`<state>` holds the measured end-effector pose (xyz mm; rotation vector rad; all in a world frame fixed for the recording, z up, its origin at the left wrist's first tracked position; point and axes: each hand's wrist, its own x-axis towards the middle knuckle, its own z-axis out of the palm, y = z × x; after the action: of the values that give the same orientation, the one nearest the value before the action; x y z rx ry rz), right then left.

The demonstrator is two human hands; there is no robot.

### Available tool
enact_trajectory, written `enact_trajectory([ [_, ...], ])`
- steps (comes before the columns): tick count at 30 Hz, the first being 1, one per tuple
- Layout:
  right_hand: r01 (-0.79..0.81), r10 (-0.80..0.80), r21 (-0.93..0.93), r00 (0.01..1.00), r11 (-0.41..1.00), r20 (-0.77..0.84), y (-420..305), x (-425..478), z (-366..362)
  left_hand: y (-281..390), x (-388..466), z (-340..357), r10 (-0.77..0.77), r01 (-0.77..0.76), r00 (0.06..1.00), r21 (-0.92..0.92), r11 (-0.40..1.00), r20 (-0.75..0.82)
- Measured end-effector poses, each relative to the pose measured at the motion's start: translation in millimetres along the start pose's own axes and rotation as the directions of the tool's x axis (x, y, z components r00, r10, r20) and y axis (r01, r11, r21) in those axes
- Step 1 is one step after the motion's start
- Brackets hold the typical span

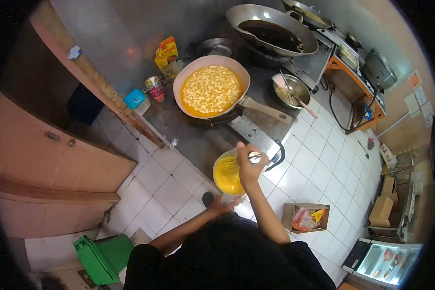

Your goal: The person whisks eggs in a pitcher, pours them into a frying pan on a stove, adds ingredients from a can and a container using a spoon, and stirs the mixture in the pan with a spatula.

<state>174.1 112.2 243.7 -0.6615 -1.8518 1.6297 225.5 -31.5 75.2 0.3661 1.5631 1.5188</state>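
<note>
My right hand (252,163) is closed round the metal handle of a wire whisk (232,165). The whisk's wires dip into yellow liquid in a pitcher-like container (217,167) at the near edge of the counter. Low on that container, my left hand (223,206) grips its handle or side; the fingers are partly hidden. Beyond it, a pale-pink frying pan (177,80) with a beige handle rests on a burner and holds orange-yellow liquid covered with pale, lumpy bits (211,88).
Left of the pan stand a can (155,89), a blue-lidded tub (135,99) and a yellow packet (166,52). A steel bowl with utensils (301,87) and a wok of dark liquid (235,16) are at the right. A cardboard box (289,217) sits on the floor.
</note>
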Motion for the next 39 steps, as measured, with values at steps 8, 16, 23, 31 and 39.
enact_trajectory([
  [8, -0.015, 0.015, 0.004, 0.999, 1.000, -0.029, 14, 3, -11, -54, 107, 64, 0.085, -0.312, 0.770, 0.257, 0.915, 0.633],
  [16, 0.091, -0.102, -0.081, 0.982, 0.993, -0.157, 18, 7, -16, 33, 110, 109, 0.199, -0.192, 0.977, 0.703, 0.685, 0.072],
  [23, 0.116, -0.109, 0.019, 0.967, 0.993, -0.229, 26, 13, -25, 89, 94, 116, 0.294, -0.250, 0.945, 0.262, 0.932, -0.145],
  [31, 0.317, -0.355, -0.197, 0.913, 0.928, -0.201, 52, 7, -10, 62, 116, 121, 0.310, -0.243, 0.884, 0.224, 0.944, -0.350],
  [39, 0.163, -0.162, -0.053, 0.987, 0.985, 0.012, 35, -1, 1, 51, 111, 79, 0.449, -0.457, 0.880, 0.538, 0.709, 0.155],
])
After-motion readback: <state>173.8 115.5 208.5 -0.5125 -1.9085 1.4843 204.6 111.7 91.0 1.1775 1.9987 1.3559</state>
